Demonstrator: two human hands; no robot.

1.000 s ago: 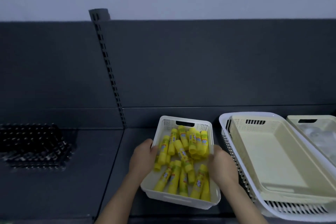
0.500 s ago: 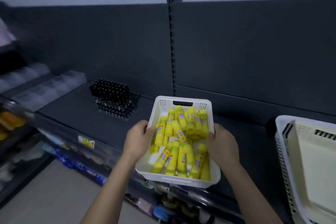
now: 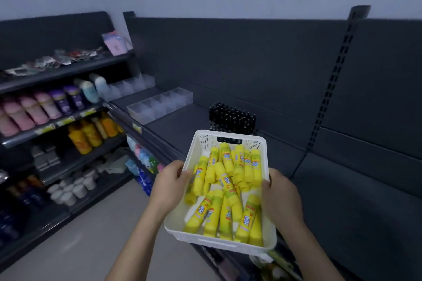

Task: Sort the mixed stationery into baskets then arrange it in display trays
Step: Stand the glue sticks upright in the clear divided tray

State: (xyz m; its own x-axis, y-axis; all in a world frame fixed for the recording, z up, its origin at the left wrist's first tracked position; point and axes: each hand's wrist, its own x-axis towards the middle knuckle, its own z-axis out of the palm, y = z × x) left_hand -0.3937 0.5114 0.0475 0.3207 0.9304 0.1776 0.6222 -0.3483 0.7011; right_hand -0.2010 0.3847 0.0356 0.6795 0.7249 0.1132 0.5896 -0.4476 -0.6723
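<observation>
Over the shelf [image 3: 182,125] edge, hold basket [image 3: 219,243] level, left hand [image 3: 170,183] and right hand [image 3: 282,196] curled round side rims.

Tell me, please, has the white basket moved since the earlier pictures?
Yes: the white basket went left along the shelf, ending in front of the black pen block.

Pink bottles [image 3: 29,109] line a dark side shelf [image 3: 57,73], with orange bottles [image 3: 84,137] a tier below and white tubs [image 3: 68,191] lower still, above a pale floor [image 3: 91,235]. A slotted upright [image 3: 335,70] divides the back panel [image 3: 228,64].
</observation>
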